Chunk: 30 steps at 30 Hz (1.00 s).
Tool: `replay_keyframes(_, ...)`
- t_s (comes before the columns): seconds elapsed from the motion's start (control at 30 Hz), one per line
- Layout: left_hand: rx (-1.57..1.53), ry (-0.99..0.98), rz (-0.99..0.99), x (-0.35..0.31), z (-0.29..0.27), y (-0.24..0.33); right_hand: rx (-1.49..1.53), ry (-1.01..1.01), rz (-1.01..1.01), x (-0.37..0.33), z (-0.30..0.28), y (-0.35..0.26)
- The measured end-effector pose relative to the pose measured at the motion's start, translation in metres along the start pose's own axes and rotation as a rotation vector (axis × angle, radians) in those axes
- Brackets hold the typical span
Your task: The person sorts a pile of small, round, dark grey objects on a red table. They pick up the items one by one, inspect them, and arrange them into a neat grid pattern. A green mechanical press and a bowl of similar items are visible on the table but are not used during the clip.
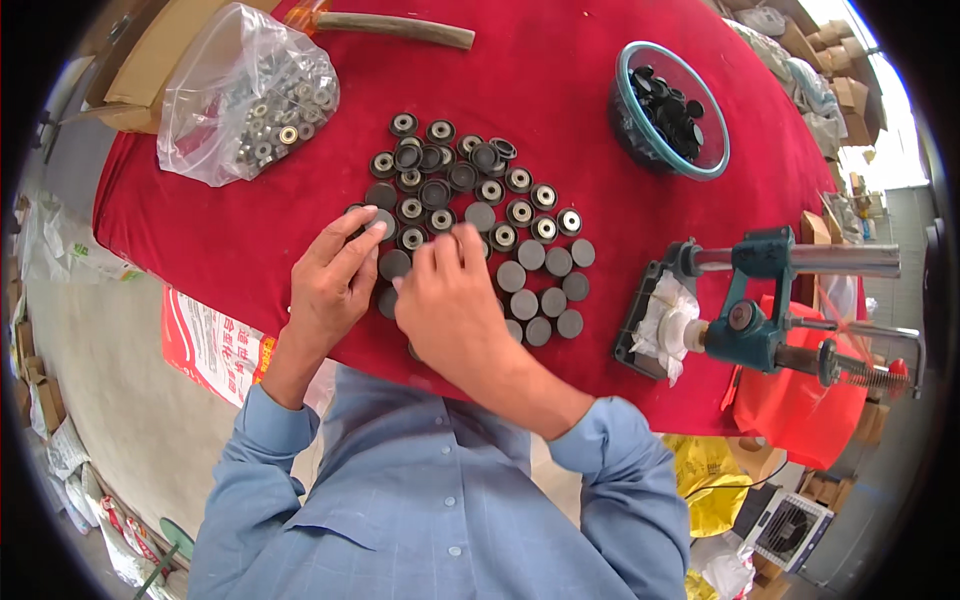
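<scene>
- Standing at the upper left: one cardboard box (165, 55), at the table edge.
- One clear plastic bag (195, 125), just beside the box, holds loose metal bearings (289, 134); they overlap, so an exact count is not possible.
- Left hand (335, 270): thumb and forefinger pinch narrowly on one dark disc (388, 222), at the left side of the parts cluster, over the red cloth (540, 90).
- One rod-like handle (400, 27) lies at the top of the cloth, apart from the cluster.
- Ringed parts (441, 220), centre: about sixteen show a metal bearing inside a black ring; several others show black only.
- Right hand (452, 300): over the lower cluster, fingers bent and blurred; whether it grips anything cannot be told.
- Plain discs (552, 301), right of the right hand: about ten, lying flat.
- One blue-rimmed bowl (688, 176), upper right, contains black round parts (665, 110), overlapping and uncountable.
- One bench press (755, 315), far right, blue-green, with one white wrapping (665, 315) at its left end; both hands are well apart from it.
</scene>
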<state>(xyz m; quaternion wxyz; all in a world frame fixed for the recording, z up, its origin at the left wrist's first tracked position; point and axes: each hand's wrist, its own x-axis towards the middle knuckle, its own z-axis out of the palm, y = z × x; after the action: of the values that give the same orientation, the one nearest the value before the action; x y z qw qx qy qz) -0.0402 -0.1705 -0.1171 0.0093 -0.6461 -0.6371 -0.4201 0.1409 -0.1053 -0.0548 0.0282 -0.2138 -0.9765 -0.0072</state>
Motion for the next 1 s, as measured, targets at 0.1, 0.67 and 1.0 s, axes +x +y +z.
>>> replay_keyframes(0.1, -0.003, -0.008, 0.015, 0.000, 0.000, -0.001, -0.032, 0.137, 0.076, -0.003, 0.012, -0.007)
replay_keyframes(0.67, 0.069, -0.036, 0.088, 0.002, -0.003, 0.000, 0.121, 0.279, 0.357, -0.053, 0.045, -0.028)
replay_keyframes(1.0, 0.101, -0.033, 0.119, 0.001, -0.001, 0.000, 0.131, 0.260, 0.382, -0.061, 0.054, -0.026)
